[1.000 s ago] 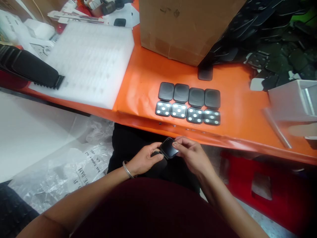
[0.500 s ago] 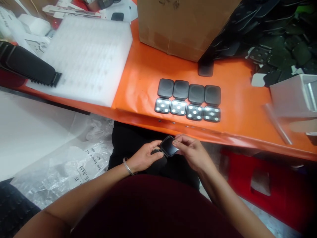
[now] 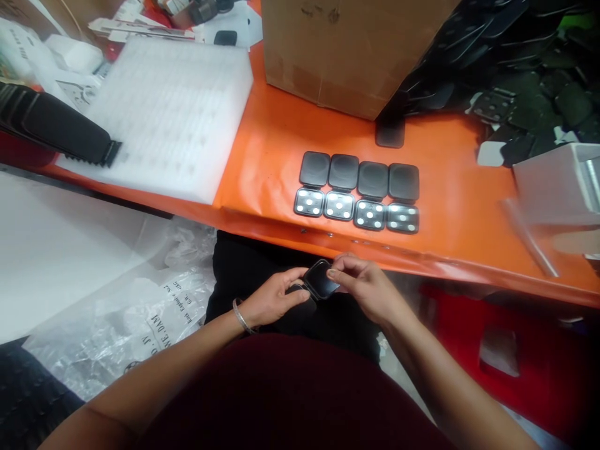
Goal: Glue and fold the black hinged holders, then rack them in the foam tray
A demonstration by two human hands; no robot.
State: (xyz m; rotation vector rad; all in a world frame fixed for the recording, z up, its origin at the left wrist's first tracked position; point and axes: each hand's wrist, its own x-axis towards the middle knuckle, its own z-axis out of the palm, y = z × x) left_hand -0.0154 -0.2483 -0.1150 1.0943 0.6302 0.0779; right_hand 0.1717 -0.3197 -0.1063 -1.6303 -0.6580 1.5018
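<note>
Gripping a black square piece (image 3: pixel 321 279) between two hands, over the lap (image 3: pixel 244 269), just this side of the orange bench (image 3: pixel 272 131). Left hand (image 3: pixel 273 299) closed on its left side: thumb across the near corner, fingers at the far edge, likely so that one hand bears the weight and stops it turning. Right hand (image 3: pixel 363 284) pinches the opposite edge, thumb tip on the glossy face, fingers curled and partly hidden. Piece tilted face up toward the wearer, presumably so its rim can be watched closely. A second dark part (image 3: pixel 295 288) shows between left thumb and forefinger (a folded-out half, perhaps; the join is too small to make out).

On the bench, straight ahead: four plain black panels (image 3: pixel 344 171) in a row, with four white-dotted panels (image 3: pixel 339 205) just below, on the near side. Laid flat, edges close, dots upward; such order probably makes them easy to count and reach.

Brown carton (image 3: pixel 347 56) stands behind, a loose dark square (image 3: pixel 390 134) by its foot. Heap of dark pieces (image 3: pixel 529 94) at right, apart from the row, which likely stops the two mixing. White box (image 3: pixel 557 181) and pale rod (image 3: pixel 532 240) near that end. At left, a white foam block (image 3: pixel 159 106); a black ridged object (image 3: pixel 65 128) overlaps its corner in view. Whether it rests there, cannot tell.
</note>
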